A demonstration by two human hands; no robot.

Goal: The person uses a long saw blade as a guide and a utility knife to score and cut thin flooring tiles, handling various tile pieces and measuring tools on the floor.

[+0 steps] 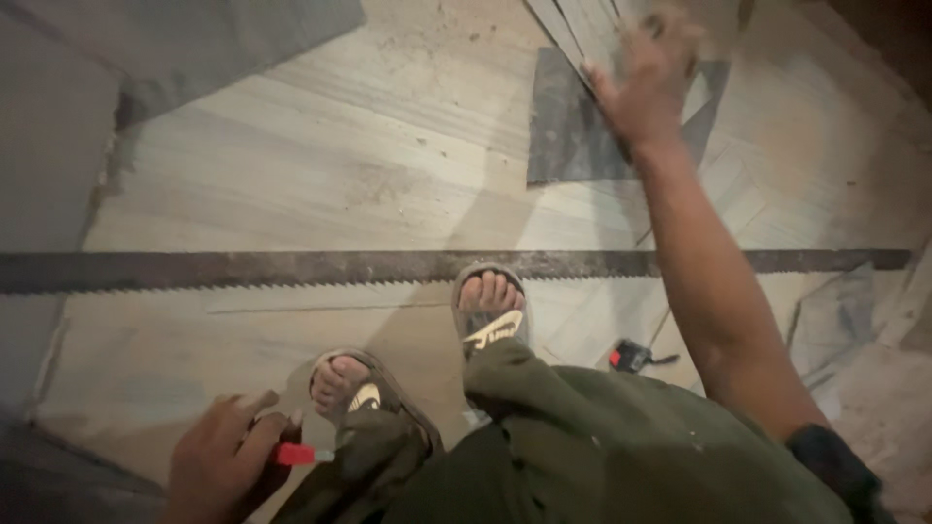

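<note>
The fingers of the left hand (pixel 221 456), at seven o'clock, are closing around a small red-handled tool (pixel 294 453), probably a marker or cutter, whose tip is pointing toward the sandalled left foot (pixel 342 380); the right hand (pixel 649 73), at one o'clock, is reaching out blurred with fingers spread loosely, touching or hovering over thin grey plank strips (pixel 582 34) beside a dark tile piece (pixel 568 136). To pick a strip cleanly, the right fingers are best pinching one edge, not the stack, while the feet are staying clear of the long toothed saw blade (pixel 291 269) crossing the marble floor (pixel 369 146).
</note>
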